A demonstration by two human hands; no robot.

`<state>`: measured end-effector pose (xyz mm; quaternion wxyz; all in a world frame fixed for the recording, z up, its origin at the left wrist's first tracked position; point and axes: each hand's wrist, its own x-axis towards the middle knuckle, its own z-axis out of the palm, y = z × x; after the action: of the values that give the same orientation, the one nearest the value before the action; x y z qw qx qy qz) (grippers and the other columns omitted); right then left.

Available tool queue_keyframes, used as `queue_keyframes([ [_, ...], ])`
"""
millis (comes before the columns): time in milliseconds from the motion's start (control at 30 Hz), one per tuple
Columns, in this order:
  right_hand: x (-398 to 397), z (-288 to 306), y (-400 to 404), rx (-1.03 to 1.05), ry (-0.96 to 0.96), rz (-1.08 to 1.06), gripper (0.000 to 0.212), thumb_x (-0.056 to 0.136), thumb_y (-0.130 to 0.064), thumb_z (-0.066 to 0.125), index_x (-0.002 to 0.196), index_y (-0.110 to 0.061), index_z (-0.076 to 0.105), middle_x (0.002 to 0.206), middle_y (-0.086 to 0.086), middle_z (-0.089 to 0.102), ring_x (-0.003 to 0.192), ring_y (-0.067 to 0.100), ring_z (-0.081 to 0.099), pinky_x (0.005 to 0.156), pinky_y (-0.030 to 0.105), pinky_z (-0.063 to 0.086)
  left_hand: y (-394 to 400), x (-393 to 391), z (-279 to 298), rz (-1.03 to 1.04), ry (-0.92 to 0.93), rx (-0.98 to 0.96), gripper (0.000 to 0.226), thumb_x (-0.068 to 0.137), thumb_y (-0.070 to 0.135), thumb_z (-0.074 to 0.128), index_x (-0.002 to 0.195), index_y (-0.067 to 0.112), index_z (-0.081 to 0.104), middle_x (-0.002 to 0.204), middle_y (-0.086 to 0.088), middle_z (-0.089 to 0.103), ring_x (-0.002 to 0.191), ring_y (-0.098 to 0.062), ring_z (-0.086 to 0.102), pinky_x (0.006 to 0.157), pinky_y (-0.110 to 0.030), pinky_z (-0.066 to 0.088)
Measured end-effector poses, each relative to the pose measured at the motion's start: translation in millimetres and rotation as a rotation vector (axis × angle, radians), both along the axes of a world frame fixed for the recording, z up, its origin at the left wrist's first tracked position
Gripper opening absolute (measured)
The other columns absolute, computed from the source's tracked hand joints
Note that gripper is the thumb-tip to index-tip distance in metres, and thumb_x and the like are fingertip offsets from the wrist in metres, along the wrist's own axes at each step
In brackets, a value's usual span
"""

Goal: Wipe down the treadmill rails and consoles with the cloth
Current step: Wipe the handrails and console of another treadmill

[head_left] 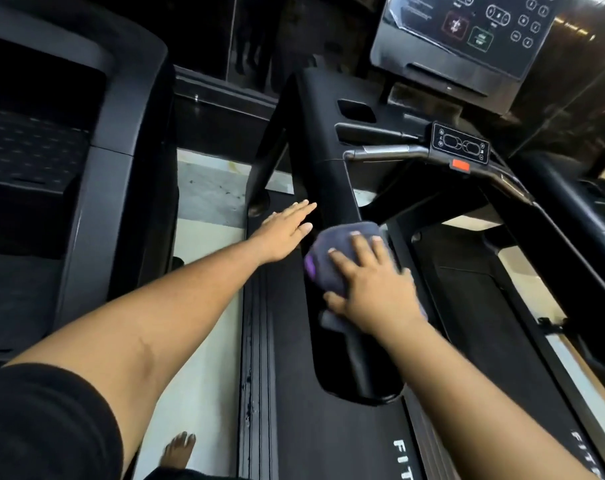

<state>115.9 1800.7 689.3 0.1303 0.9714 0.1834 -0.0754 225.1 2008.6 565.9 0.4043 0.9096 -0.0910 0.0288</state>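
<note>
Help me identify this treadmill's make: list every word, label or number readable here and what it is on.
"FIT", cut off by the frame edge: white letters on the treadmill side rail.
"FIT", also cut off: far side rail.
Console screen: icons and text too blurred to read.
Handlebar control panel: symbols only, too small to read.

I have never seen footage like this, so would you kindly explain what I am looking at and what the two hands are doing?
This is one picture from a camera worn on a person's head, looking forward and down at their own arms. They stand beside a treadmill. The right hand presses a dark purple cloth onto the black side rail, wiping it. The left hand is flat, fingers straight, just left of that rail, holding nothing. Further ahead are the console screen and a small control panel with a red button. A bare foot shows on the floor below.
</note>
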Motion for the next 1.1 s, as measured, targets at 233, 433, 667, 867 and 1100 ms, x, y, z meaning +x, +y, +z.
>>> queue_keyframes([
  [233, 8.4, -40.6, 55.6, -0.475, -0.050, 0.293, 0.074, 0.098, -0.058, 0.048, 0.162, -0.028, 0.025, 0.173, 0.011, 0.001, 0.155, 0.050, -0.009, 0.106, 0.086, 0.009, 5.1, 34.6, 12.1, 0.062, -0.009, -0.093, 0.054, 0.110, 0.034, 0.041, 0.162, 0.025, 0.029, 0.171, -0.001, 0.023, 0.158, -0.017, 0.018, 0.126, -0.055, 0.019],
  [433, 33.3, -46.1, 73.5, -0.561, 0.050, 0.366, 0.075, 0.100, -0.057, 0.048, 0.163, -0.022, 0.027, 0.173, 0.010, 0.004, 0.157, 0.040, -0.012, 0.110, 0.083, 0.005, 16.9, 44.9, 21.4, 0.016, 0.024, 0.024, 0.053, 0.112, 0.035, 0.037, 0.163, 0.028, 0.026, 0.172, 0.004, 0.018, 0.158, -0.013, 0.013, 0.128, -0.049, 0.014],
  [667, 101.1, -1.8, 39.2, -0.006, -0.038, 0.023, 0.088, 0.084, -0.072, 0.052, 0.161, -0.042, 0.019, 0.173, -0.001, -0.005, 0.158, 0.036, -0.007, 0.116, 0.073, 0.020, 27.2, 73.7, 7.5, 0.045, 0.036, 0.014, 0.053, 0.111, 0.030, 0.039, 0.163, 0.024, 0.027, 0.172, 0.004, 0.018, 0.158, -0.014, 0.016, 0.127, -0.051, 0.017],
  [867, 87.4, -30.2, 80.9, -0.510, 0.030, 0.395, 0.072, 0.097, -0.062, 0.046, 0.160, -0.030, 0.033, 0.173, 0.008, 0.003, 0.156, 0.039, -0.017, 0.107, 0.084, 0.000, 37.3, 124.2, 17.9, 0.049, -0.041, -0.105, 0.050, 0.110, 0.026, 0.042, 0.160, 0.021, 0.035, 0.168, -0.004, 0.029, 0.156, -0.019, 0.024, 0.127, -0.051, 0.020],
  [1100, 203.1, 0.4, 95.7, -0.101, -0.023, 0.070, 0.081, 0.086, -0.070, 0.050, 0.158, -0.044, 0.025, 0.173, -0.005, -0.006, 0.157, 0.031, -0.016, 0.113, 0.080, 0.010, 64.9, 151.0, 0.0, 0.137, -0.006, -0.188, 0.052, 0.107, 0.036, 0.041, 0.157, 0.022, 0.041, 0.166, -0.003, 0.035, 0.152, -0.024, 0.034, 0.125, -0.047, 0.027],
])
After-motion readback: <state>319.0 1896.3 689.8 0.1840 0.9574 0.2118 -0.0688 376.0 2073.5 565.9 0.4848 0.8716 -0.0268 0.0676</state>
